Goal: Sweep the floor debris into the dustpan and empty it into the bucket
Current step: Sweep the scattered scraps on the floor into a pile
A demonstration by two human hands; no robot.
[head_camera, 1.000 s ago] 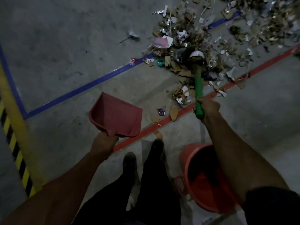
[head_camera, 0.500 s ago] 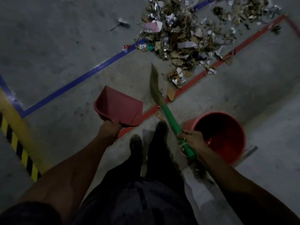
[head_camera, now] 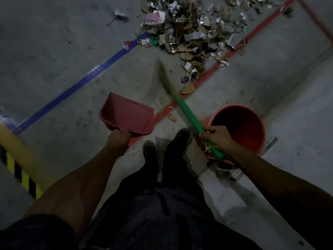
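Note:
My left hand (head_camera: 118, 139) grips the handle of a red dustpan (head_camera: 127, 115), held above the floor with nothing visible in it. My right hand (head_camera: 215, 138) grips the green handle of a broom (head_camera: 189, 114); its blurred bristles (head_camera: 164, 78) point toward the debris. A pile of cardboard scraps, paper and foil (head_camera: 189, 33) lies on the floor ahead, with a few loose pieces (head_camera: 187, 89) nearer to me. An orange bucket (head_camera: 239, 127) stands on the floor to my right, just behind my right hand.
Blue tape (head_camera: 81, 83) and red tape (head_camera: 225, 60) run diagonally across the concrete floor. A yellow and black striped strip (head_camera: 16, 159) lies at the left. My feet (head_camera: 165, 143) stand between dustpan and bucket.
The broom has swung back from the debris pile toward me, bristles now lifted and blurred. The view has pulled back from the pile, and the bucket shows more fully on the right.

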